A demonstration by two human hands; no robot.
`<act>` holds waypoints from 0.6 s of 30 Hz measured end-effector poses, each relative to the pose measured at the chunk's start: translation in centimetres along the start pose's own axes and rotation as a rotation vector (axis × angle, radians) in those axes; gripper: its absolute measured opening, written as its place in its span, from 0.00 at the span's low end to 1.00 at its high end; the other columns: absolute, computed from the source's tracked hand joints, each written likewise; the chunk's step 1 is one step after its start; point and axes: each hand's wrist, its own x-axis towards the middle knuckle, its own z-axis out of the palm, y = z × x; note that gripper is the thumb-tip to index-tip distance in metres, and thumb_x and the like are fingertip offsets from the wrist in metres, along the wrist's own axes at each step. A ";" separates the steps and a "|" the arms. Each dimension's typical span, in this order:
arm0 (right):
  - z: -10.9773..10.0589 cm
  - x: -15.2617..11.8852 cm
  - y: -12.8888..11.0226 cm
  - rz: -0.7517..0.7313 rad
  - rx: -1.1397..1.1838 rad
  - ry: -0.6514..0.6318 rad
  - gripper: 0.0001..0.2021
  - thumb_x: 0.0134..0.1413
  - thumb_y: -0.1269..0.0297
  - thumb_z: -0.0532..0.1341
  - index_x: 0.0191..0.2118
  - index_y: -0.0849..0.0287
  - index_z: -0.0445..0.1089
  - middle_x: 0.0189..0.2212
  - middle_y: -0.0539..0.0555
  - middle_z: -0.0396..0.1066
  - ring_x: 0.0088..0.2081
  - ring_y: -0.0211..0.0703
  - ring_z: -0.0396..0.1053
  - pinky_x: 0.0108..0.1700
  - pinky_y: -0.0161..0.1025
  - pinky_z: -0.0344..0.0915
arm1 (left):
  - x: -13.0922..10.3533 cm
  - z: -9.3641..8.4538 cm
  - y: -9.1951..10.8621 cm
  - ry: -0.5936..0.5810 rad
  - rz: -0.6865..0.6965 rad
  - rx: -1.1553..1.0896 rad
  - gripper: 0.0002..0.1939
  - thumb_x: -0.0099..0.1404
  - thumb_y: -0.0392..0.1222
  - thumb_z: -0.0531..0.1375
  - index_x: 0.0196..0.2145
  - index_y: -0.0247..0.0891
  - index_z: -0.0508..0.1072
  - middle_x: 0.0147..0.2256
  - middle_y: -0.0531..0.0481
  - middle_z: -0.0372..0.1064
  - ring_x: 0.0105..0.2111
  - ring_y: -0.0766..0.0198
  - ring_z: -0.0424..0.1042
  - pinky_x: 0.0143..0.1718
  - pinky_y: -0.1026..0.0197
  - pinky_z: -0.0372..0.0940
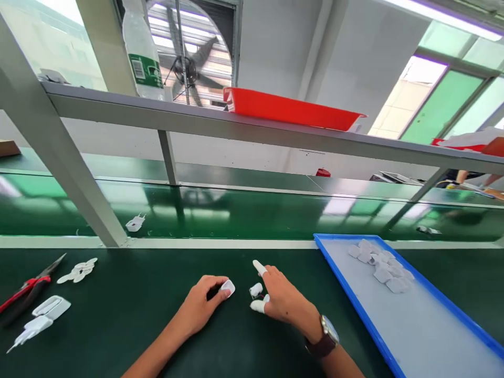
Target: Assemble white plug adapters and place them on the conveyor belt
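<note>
Left hand (200, 307) rests palm-down on the green desk (129, 320), fingers curled loosely, fingertips pinching a small white plastic piece (228, 286) at its right edge. Right hand (281, 299), wristwatch (328, 332) on the wrist, sits just right of it, mostly open: index finger stretched up and away in a white finger cot, thumb also capped and tucked low. A second small white part (255, 289) lies on the desk in the gap between the hands, touching or nearly touching the right thumb and index; can't tell if it's actually gripped. So that part lies left of the right palm, right of the left fingertips, nearer the right hand. Too small to read its long axis. Blue tray (394, 362) with a heap of white housings (380, 265) sits well to the right; red-handled pliers (29, 289) and loose white parts (76, 272) far left. White plug piece (135, 223) on the belt beyond.
</note>
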 end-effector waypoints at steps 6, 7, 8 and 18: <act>1.4 -1.0 0.9 0.022 -0.009 0.016 0.20 0.52 0.79 0.56 0.49 0.62 0.74 0.37 0.57 0.73 0.38 0.49 0.71 0.44 0.47 0.69 | -0.6 0.9 0.0 0.338 0.481 0.298 0.19 0.72 0.44 0.60 0.59 0.43 0.72 0.55 0.42 0.75 0.56 0.49 0.72 0.58 0.44 0.70; 1.7 -0.9 0.7 0.001 0.051 0.060 0.22 0.53 0.79 0.55 0.53 0.61 0.71 0.37 0.56 0.73 0.38 0.47 0.70 0.44 0.45 0.69 | -0.9 1.3 0.3 0.334 0.534 0.309 0.22 0.71 0.44 0.62 0.61 0.43 0.70 0.55 0.42 0.74 0.55 0.50 0.72 0.58 0.46 0.71; 2.1 -0.8 0.3 -0.026 0.131 0.112 0.24 0.55 0.78 0.55 0.58 0.60 0.68 0.38 0.55 0.72 0.38 0.46 0.70 0.44 0.44 0.70 | -1.3 1.6 0.7 0.318 0.567 0.308 0.24 0.70 0.44 0.64 0.62 0.43 0.68 0.54 0.42 0.74 0.55 0.50 0.72 0.57 0.48 0.72; 3.0 -1.1 -2.8 -0.189 0.632 0.280 0.24 0.61 0.76 0.57 0.61 0.49 0.64 0.38 0.49 0.70 0.33 0.36 0.66 0.38 0.34 0.69 | -2.8 3.6 2.5 0.146 0.248 -0.238 0.16 0.71 0.40 0.59 0.56 0.48 0.72 0.51 0.44 0.71 0.44 0.58 0.77 0.43 0.58 0.77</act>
